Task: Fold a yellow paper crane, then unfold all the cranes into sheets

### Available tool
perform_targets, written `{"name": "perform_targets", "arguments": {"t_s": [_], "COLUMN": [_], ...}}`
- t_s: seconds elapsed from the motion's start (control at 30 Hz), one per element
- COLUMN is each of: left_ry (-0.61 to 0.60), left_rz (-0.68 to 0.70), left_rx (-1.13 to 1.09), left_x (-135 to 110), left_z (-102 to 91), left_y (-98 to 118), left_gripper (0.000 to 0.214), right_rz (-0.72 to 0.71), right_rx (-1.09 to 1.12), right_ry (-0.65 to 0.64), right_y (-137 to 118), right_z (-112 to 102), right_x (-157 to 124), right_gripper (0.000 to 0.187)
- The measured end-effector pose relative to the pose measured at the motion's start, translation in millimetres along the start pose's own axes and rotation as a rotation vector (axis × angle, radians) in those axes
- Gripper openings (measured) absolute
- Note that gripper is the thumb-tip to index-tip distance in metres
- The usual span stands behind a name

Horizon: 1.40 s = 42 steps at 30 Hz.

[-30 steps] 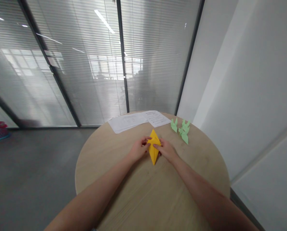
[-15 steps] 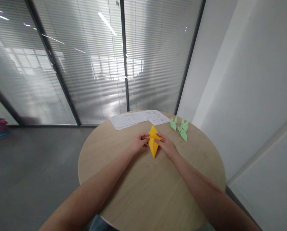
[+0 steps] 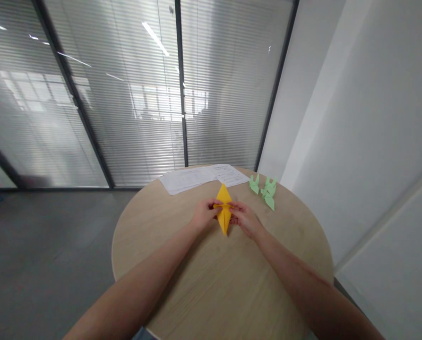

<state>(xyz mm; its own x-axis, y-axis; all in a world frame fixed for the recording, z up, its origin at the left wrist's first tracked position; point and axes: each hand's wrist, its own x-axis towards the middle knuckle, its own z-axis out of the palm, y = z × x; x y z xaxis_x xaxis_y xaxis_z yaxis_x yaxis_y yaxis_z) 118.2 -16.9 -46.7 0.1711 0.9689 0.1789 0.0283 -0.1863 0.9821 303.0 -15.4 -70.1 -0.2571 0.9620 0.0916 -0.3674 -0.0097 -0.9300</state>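
Sheets (image 3: 187, 181) and green paper figures (image 3: 269, 191) lie beyond both hands (image 3: 202, 213), which pinch yellow folded paper (image 3: 224, 213).

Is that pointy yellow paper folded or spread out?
Folded: the yellow, diamond-shaped paper narrows to points at both ends, with a seam down its lower half. The left hand and right hand hold its sides.

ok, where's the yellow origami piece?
Head view, just right of centre: the yellow origami piece is held between the left hand and right hand, over the round table, in front of printed sheets.
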Motion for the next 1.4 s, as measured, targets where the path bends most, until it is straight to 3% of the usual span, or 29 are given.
{"name": "perform_targets", "arguments": {"t_s": [0.13,0.67,1.1,1.4], "left_ry": [-0.021,-0.016,0.007,-0.033], "left_rz": [0.006,-0.058,-0.073,-0.075], "left_rx": [-0.01,-0.045,-0.068,0.019], "left_x": [-2.6,-3.3,-8.5,-8.5], "left_z": [-1.5,-0.6,0.6,0.6], "left_y": [3.9,5.8,9.4,16.5], "left_gripper": [0.015,0.034,0.015,0.03], "right_rz": [0.0,0.007,-0.029,-0.091], "right_rx": [0.003,-0.039,-0.032,-0.213], "right_ry": [0.016,-0.002,0.001,0.061], "right_y": [0.2,0.6,-0.8,0.9], "right_z": [1.1,0.7,2.3,2.1], "right_x": [-0.7,-1.1,-1.6,-0.6], "right_gripper": [0.036,0.039,0.032,0.024]}}
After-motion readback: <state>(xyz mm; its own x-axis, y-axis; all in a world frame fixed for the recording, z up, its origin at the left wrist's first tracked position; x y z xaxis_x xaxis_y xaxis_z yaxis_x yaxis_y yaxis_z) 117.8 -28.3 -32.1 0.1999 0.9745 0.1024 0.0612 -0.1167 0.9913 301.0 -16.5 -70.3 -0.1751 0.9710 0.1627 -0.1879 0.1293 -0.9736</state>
